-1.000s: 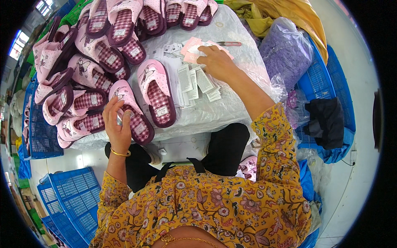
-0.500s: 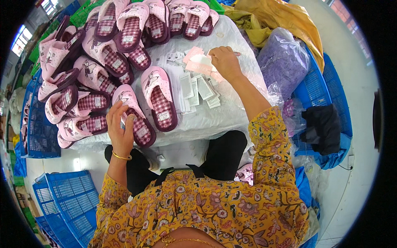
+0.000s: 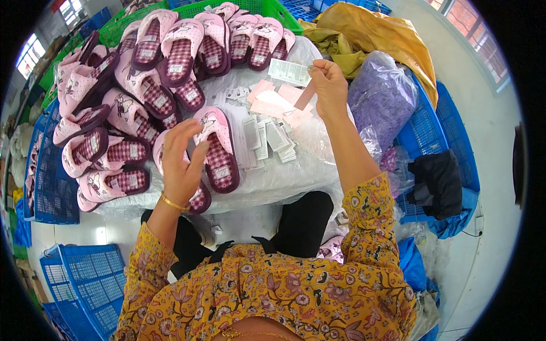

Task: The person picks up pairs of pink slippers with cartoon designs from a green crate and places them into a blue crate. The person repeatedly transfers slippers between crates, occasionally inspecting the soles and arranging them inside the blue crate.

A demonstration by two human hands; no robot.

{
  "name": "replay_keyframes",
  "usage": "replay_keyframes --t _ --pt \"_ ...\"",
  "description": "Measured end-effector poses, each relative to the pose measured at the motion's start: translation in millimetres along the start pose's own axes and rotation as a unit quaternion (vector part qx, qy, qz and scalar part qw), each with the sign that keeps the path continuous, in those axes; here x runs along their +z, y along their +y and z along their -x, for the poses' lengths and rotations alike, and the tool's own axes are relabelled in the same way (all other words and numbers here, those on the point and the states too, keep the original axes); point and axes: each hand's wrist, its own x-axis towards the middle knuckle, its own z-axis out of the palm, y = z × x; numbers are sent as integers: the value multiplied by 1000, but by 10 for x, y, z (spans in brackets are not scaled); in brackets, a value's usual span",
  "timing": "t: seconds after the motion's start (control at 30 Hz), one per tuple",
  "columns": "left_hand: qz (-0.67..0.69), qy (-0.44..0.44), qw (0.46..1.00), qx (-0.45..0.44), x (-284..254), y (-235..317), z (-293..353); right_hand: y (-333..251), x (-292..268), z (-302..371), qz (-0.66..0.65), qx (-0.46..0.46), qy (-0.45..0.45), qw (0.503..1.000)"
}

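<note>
My right hand (image 3: 328, 85) is raised over the far side of the white-covered table (image 3: 273, 184) and pinches a small pink paper tag (image 3: 305, 95) between thumb and fingers. Below it lie loose pink tags (image 3: 267, 99) and rows of white labels (image 3: 267, 139). My left hand (image 3: 183, 162), fingers spread, hovers over a pink slipper with a checked maroon insole (image 3: 218, 149), holding nothing. A second slipper (image 3: 199, 199) lies partly under that hand.
Many pink checked slippers (image 3: 119, 119) are piled along the table's left and far sides. A green crate (image 3: 267, 8) stands behind them. A purple plastic bag (image 3: 384, 99), yellow cloth (image 3: 378, 34) and blue crates (image 3: 438, 142) are at the right; more blue crates (image 3: 85, 278) at lower left.
My right hand has lifted off the pile of tags with one pink tag pinched in it. My left hand has risen from the slipper and its fingers have spread.
</note>
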Motion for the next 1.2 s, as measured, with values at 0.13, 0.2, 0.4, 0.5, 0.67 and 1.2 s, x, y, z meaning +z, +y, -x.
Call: replay_keyframes --t 0.13,0.2,0.4,0.5,0.67,1.2 --pt "110 -69 987 -93 248 17 -115 -290 209 309 -111 87 -23 990" --pt "206 -113 953 -192 450 -7 -100 -350 223 459 -133 136 -26 981" --pt "273 -170 913 -250 871 -109 -84 -300 174 500 -151 138 -16 979" --pt "184 -175 944 -209 924 -89 -125 -229 73 415 -154 145 6 977" --pt "239 -226 913 -243 1080 -207 -257 -122 -29 340 -159 151 25 975" --pt "-132 -350 920 -120 1861 -215 -717 -90 -385 297 -131 133 90 978"
